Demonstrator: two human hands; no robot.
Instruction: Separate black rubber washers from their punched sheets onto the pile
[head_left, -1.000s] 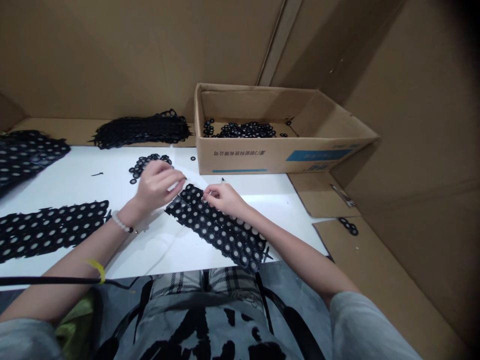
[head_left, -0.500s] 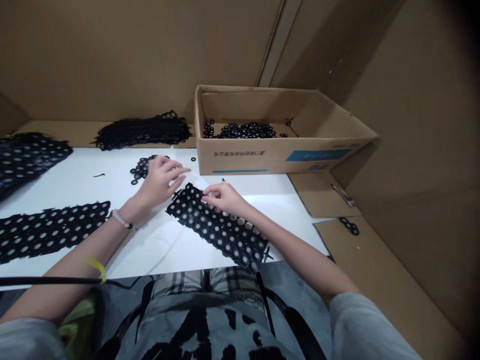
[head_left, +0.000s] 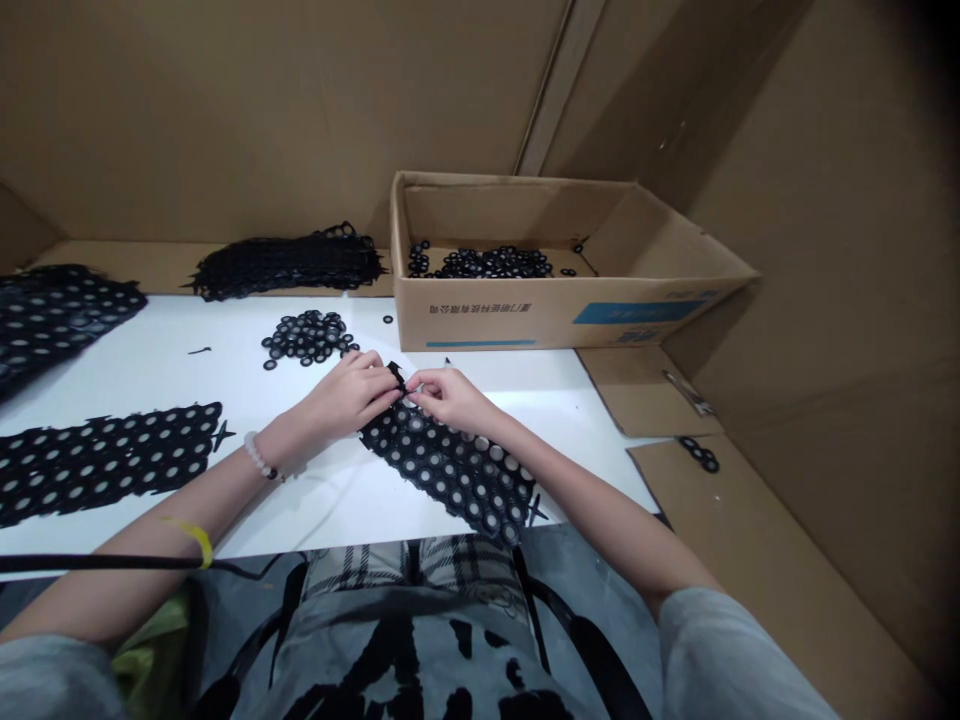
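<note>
Now we pinch the black perforated rubber sheet [head_left: 457, 475] at its far corner, left hand [head_left: 352, 397] and right hand [head_left: 450, 395] together; seems light, floppy.

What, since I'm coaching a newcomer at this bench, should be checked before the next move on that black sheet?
1. Both hands on the sheet: ok. The left hand and right hand pinch the far corner of the black sheet.
2. Sheet supported: ok. It lies on the white table, its near end at the table's edge.
3. Loose rings within reach: ok. The ring pile sits just beyond the left hand.
4. Cardboard box open: ok, with rings inside.
5. A ring gripped between the fingertips: cannot tell.
6. Black cable apart from the sheet: ok.
</note>
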